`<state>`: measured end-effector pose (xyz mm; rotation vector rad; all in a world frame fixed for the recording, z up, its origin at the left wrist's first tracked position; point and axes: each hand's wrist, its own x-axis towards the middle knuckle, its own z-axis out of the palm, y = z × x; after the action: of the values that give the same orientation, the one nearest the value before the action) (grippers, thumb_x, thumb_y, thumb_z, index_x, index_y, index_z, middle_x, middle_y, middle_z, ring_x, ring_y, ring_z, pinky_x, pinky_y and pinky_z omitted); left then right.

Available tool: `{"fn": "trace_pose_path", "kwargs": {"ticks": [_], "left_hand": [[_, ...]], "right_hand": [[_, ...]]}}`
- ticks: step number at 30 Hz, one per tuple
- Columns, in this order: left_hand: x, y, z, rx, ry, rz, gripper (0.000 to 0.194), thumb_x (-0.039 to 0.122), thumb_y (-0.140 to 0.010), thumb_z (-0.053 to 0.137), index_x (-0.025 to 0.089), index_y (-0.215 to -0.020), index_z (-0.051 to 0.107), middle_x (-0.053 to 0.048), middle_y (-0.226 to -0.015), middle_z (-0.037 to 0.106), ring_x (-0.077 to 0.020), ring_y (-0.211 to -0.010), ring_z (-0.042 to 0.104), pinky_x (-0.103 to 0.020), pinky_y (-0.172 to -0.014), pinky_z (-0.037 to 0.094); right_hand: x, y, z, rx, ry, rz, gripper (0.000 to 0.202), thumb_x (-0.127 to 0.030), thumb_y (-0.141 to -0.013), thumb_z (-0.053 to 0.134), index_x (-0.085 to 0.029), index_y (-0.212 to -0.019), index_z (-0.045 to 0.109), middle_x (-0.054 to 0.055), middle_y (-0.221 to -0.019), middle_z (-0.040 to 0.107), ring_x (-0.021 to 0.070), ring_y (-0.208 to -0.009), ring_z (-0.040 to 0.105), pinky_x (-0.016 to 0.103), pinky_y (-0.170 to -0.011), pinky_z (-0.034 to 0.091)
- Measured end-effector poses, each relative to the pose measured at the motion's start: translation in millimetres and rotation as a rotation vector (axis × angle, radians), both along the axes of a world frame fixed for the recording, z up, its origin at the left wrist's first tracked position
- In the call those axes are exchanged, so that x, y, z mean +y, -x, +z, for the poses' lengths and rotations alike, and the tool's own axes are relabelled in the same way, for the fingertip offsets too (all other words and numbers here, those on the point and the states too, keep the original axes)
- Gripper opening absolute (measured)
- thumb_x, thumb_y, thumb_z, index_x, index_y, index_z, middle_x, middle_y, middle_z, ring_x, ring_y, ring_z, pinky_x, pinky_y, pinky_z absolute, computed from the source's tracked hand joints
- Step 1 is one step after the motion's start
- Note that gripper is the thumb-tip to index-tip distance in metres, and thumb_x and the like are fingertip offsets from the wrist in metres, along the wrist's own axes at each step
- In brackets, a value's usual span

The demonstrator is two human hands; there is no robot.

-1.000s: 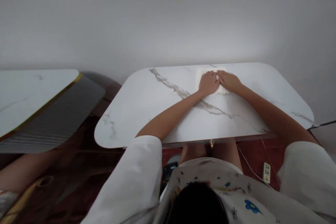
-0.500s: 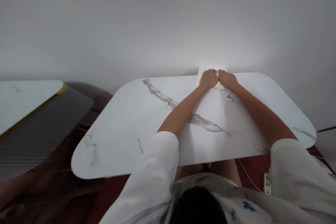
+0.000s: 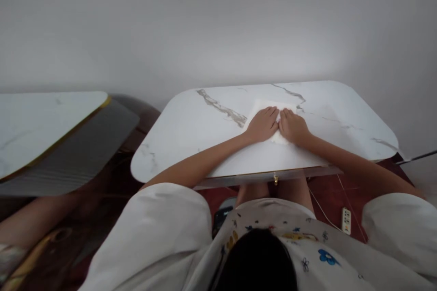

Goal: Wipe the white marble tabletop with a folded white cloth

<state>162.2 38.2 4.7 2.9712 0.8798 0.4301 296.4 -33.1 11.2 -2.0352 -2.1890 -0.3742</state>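
A white cloth or tissue [image 3: 264,104] lies flat on the marble-patterned tabletop [image 3: 191,127], right of its middle. My left hand [image 3: 263,123] rests on the cloth, palm down, with its fingers laid flat and pointing away from me. Beside it, my right hand [image 3: 292,126] presses on the cloth's right part, its fingers bent toward the left hand. The two hands touch or nearly touch at the thumbs. Part of the cloth is hidden beneath them.
A second marble-topped table [image 3: 51,122] with a gold edge stands at the left. The wall [image 3: 218,27] rises behind both tables. A white power strip [image 3: 346,221] and cable lie on the red floor. Another person's leg [image 3: 44,216] shows at the lower left.
Both hands and the cloth have come from the table's back edge toward me. My elbows have spread outward, and the view has shifted slightly.
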Motion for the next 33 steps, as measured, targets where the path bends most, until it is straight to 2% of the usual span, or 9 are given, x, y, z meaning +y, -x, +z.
{"fn": "trace_pose_path", "kwargs": {"ticks": [4, 7, 11, 15, 18, 21, 23, 27, 33], "left_hand": [[-55, 41, 2.3, 0.026, 0.052, 0.132, 0.054, 0.028, -0.095, 0.031, 0.006, -0.143, 0.043, -0.017, -0.151, 0.043, -0.0271, -0.141, 0.038, -0.042, -0.117, 0.029], [-88, 46, 4.3, 0.018, 0.085, 0.188, 0.054, 0.029, -0.095, 0.03, 0.008, -0.143, 0.043, -0.016, -0.152, 0.042, -0.0278, -0.142, 0.036, -0.044, -0.117, 0.03], [-113, 26, 6.9, 0.017, 0.091, 0.156, 0.057, 0.031, -0.093, 0.032, 0.004, -0.142, 0.042, -0.02, -0.151, 0.041, -0.0307, -0.142, 0.035, -0.045, -0.116, 0.03], [-116, -11, 5.4, -0.019, 0.039, 0.044, 0.055, 0.032, -0.091, 0.038, 0.003, -0.138, 0.047, -0.021, -0.147, 0.046, -0.0318, -0.138, 0.041, -0.042, -0.115, 0.032], [-103, -42, 0.3, -0.077, -0.019, 0.02, 0.049, 0.032, -0.091, 0.04, 0.008, -0.133, 0.051, -0.02, -0.142, 0.051, -0.0317, -0.134, 0.046, -0.045, -0.111, 0.035], [-74, -69, -3.0, -0.099, -0.047, 0.02, 0.045, 0.029, -0.093, 0.038, 0.009, -0.131, 0.052, -0.019, -0.139, 0.054, -0.0319, -0.13, 0.048, -0.048, -0.107, 0.036], [-48, -83, -2.8, -0.102, -0.047, 0.027, 0.043, 0.028, -0.094, 0.037, 0.008, -0.129, 0.053, -0.018, -0.136, 0.056, -0.0306, -0.127, 0.05, -0.046, -0.106, 0.037], [9, -101, -1.4, -0.096, -0.016, 0.099, 0.042, 0.028, -0.096, 0.037, 0.005, -0.127, 0.054, -0.018, -0.131, 0.058, -0.0286, -0.123, 0.051, -0.04, -0.104, 0.037], [87, -117, -1.2, -0.065, -0.056, 0.189, 0.04, 0.026, -0.098, 0.036, 0.005, -0.127, 0.054, -0.018, -0.128, 0.058, -0.0293, -0.121, 0.05, -0.04, -0.103, 0.037]], "right_hand": [[-35, 31, -2.0, 0.026, -0.004, 0.131, 0.05, -0.02, -0.094, 0.031, 0.003, -0.132, 0.054, 0.025, -0.136, 0.056, 0.0316, -0.127, 0.052, 0.042, -0.104, 0.045], [-57, 30, -5.3, 0.04, -0.02, 0.204, 0.051, -0.021, -0.093, 0.03, -0.002, -0.134, 0.055, 0.021, -0.138, 0.056, 0.0298, -0.129, 0.052, 0.043, -0.106, 0.045], [-85, 6, -7.5, 0.077, -0.032, 0.211, 0.053, -0.024, -0.093, 0.028, -0.009, -0.137, 0.054, 0.018, -0.141, 0.054, 0.0276, -0.132, 0.05, 0.045, -0.104, 0.047], [-101, -30, -9.3, 0.099, -0.049, 0.122, 0.053, -0.027, -0.093, 0.029, -0.018, -0.139, 0.053, 0.016, -0.139, 0.056, 0.0287, -0.13, 0.052, 0.049, -0.099, 0.05], [-93, -58, -11.8, 0.081, -0.068, 0.074, 0.051, -0.028, -0.093, 0.03, -0.02, -0.138, 0.054, 0.015, -0.139, 0.057, 0.0292, -0.126, 0.056, 0.048, -0.093, 0.054], [-63, -83, -13.9, 0.037, -0.096, 0.072, 0.05, -0.026, -0.095, 0.029, -0.014, -0.136, 0.054, 0.017, -0.137, 0.058, 0.0289, -0.123, 0.058, 0.047, -0.091, 0.054], [-34, -98, -15.0, 0.007, -0.108, 0.084, 0.049, -0.025, -0.096, 0.028, -0.01, -0.134, 0.054, 0.019, -0.136, 0.059, 0.0286, -0.122, 0.058, 0.045, -0.092, 0.054], [34, -120, -17.0, -0.005, -0.074, 0.087, 0.048, -0.026, -0.097, 0.029, -0.011, -0.136, 0.051, 0.016, -0.14, 0.056, 0.0257, -0.125, 0.057, 0.041, -0.093, 0.053], [126, -131, -13.3, 0.058, -0.02, 0.069, 0.047, -0.024, -0.098, 0.029, -0.014, -0.139, 0.048, 0.011, -0.145, 0.051, 0.0218, -0.13, 0.052, 0.037, -0.101, 0.048]]}}
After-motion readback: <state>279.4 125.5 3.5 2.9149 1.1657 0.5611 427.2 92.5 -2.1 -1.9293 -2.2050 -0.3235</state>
